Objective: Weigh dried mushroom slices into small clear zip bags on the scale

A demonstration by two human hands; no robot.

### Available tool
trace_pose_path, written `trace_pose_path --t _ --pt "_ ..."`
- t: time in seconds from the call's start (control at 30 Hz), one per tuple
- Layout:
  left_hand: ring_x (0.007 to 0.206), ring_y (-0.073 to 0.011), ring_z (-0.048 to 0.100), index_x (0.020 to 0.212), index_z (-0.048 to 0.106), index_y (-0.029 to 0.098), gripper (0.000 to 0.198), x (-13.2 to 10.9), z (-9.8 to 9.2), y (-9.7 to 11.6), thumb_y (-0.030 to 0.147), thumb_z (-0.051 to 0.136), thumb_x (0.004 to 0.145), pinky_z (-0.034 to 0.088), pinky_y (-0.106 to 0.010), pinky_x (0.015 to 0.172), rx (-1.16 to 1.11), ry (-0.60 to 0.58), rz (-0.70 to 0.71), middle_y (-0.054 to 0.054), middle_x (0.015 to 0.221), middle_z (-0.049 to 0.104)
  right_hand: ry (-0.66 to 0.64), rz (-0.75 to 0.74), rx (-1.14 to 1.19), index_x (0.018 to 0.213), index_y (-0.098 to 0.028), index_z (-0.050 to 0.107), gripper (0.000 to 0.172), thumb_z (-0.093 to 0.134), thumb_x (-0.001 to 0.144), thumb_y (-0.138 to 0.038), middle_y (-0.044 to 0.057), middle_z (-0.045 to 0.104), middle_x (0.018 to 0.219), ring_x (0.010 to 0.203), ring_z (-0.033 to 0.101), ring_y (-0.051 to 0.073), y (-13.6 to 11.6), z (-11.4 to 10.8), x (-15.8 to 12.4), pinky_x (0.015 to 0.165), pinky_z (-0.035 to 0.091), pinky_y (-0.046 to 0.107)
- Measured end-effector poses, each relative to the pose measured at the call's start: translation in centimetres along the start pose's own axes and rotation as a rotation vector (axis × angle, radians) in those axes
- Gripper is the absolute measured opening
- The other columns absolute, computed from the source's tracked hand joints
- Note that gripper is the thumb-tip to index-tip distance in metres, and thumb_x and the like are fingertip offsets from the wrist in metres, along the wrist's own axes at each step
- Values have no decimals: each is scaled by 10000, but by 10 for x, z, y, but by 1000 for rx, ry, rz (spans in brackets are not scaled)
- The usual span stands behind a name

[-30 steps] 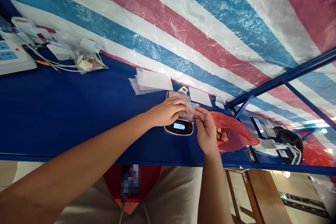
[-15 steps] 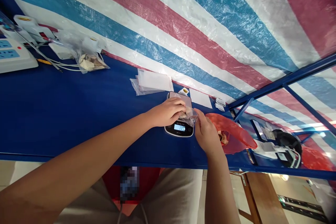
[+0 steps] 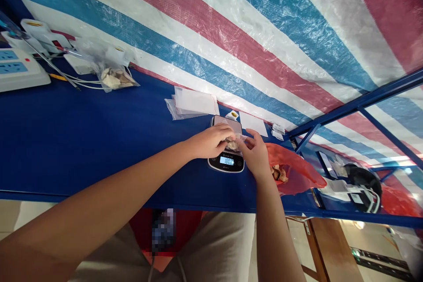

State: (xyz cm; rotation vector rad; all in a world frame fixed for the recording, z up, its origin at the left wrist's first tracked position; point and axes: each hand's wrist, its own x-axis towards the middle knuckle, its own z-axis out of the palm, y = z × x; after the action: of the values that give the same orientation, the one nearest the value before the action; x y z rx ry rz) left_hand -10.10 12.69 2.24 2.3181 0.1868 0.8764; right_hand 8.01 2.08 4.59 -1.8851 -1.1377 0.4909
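A small clear plastic bag (image 3: 232,145) with pale, dried-looking pieces in it lies over the pan of a digital kitchen scale (image 3: 227,166). The scale's lit display reads what looks like 180 and a blurred last digit. My left hand (image 3: 211,142) has its fingers closed on the bag's left side, above the pan. At the bag's right end, my right hand (image 3: 255,155) pinches the plastic, its index finger curved above the thumb. Right beside that wrist is an open red plastic bag (image 3: 297,172) holding brownish pieces (image 3: 279,173) of similar look.
Flat clear bags (image 3: 194,101) and a white sheet (image 3: 253,123) lie behind the scale on the blue table (image 3: 99,141). A filled clear bag (image 3: 115,78) and a power strip (image 3: 20,70) are at far left. A blue metal frame (image 3: 340,103) stands at right.
My right hand has moved slightly up and left, closer to my left hand, and the bag is bunched more over the pan. The scale's reading has changed.
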Motion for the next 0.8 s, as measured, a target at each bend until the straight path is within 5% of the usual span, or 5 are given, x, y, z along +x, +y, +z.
trace_pose_path --t 0.3,0.5,0.67,0.8 --pt "1166 -246 599 1052 585 215 159 0 0 -3 123 510 946 494 -401 1001 9 49 -24 -89 1131 657 62 89 167 1071 -198 587 606 865 613 -481 3 692 794 640 648 183 -16 0 -9 497 512 272" --pt "1177 -252 624 1070 600 207 167 0 3 -10 130 528 940 513 -404 998 13 64 -36 -105 1173 668 328 88 300 1066 -171 627 597 878 634 -498 45 710 924 795 736 217 -15 -11 -34 616 640 332" --pt "1310 -267 575 1193 595 226 244 6 8 -16 180 557 956 497 -440 1078 15 125 -3 -114 1306 644 621 125 290 1110 -166 650 601 867 696 -543 74 740 986 884 751 229 4 -49 -77 698 666 342" --pt "1393 -296 516 1282 556 232 381 12 7 -19 380 653 945 444 -489 1157 -20 351 -111 -137 1430 586 719 244 130 1000 -161 680 550 885 666 -547 90 757 947 776 743 235 45 -97 -104 654 658 357"
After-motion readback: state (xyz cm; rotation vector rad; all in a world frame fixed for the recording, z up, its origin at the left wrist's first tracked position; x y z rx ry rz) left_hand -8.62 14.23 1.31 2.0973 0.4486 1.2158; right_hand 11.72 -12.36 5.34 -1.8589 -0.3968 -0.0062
